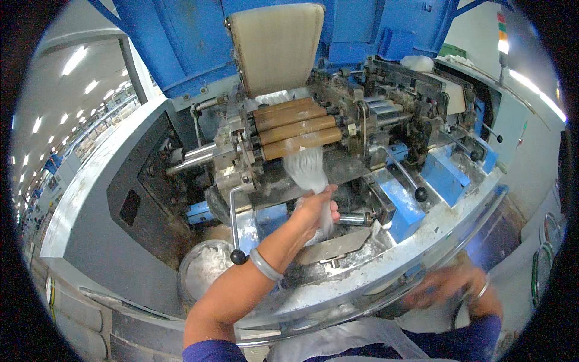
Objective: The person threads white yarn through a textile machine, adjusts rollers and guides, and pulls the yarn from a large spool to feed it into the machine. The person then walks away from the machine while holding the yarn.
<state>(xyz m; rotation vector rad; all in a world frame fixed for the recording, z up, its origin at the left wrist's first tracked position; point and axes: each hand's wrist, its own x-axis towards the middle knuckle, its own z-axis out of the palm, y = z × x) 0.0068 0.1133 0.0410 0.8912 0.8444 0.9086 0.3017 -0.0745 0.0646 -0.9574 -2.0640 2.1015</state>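
- Because white fibre hangs from the brown rollers, the left hand has its grip clenched round it, nearer, apparently bunching it.
- Right hand, near right: grip too blurred to tell.

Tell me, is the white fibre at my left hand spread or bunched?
Bunched: the white fibre spreads below the brown rollers, then narrows into your left hand.
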